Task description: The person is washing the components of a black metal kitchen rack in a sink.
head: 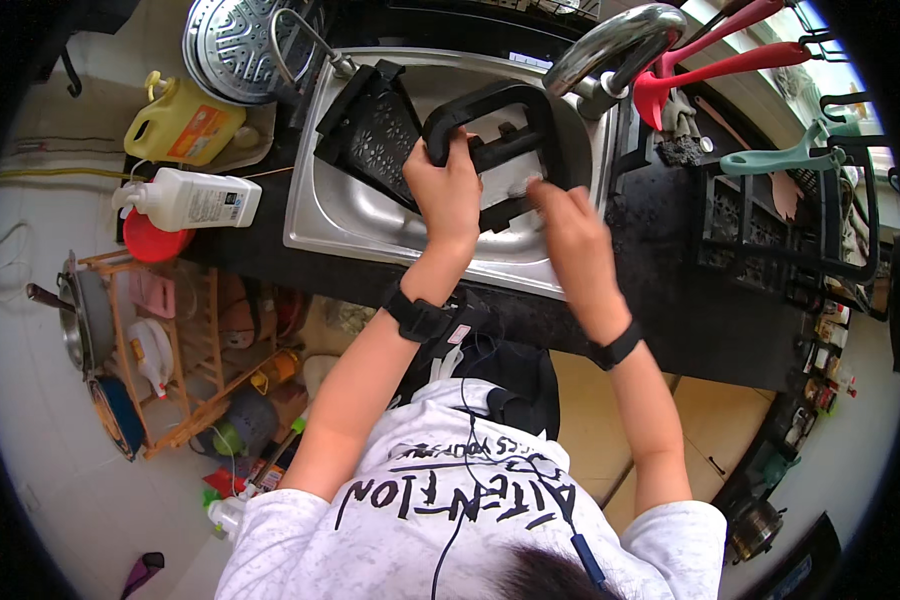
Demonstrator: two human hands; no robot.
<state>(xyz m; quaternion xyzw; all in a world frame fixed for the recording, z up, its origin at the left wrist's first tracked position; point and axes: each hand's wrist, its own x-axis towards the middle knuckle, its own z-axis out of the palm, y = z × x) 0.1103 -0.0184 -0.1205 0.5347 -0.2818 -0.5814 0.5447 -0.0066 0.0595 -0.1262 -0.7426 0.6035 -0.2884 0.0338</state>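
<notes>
My left hand [448,184] grips the near left edge of a black plastic frame [487,101], tilted over the stainless steel sink [375,236]. At the frame's right side, my right hand [574,229] holds a small silvery scrubber [523,187], mostly hidden by the fingers and slightly blurred. A black perforated rack [379,135] with flower-shaped holes leans in the left part of the sink. A dark round pan-like thing [570,142] shows behind the frame. The chrome faucet [615,45] curves over the sink's far right corner.
Left of the sink lie a white pump bottle [202,201], a yellow jug [184,124] and metal steamer trays [240,49]. Red utensils [735,67] and a pale green peeler [780,159] hang at the right, above black racks [750,225] on the dark counter [667,315].
</notes>
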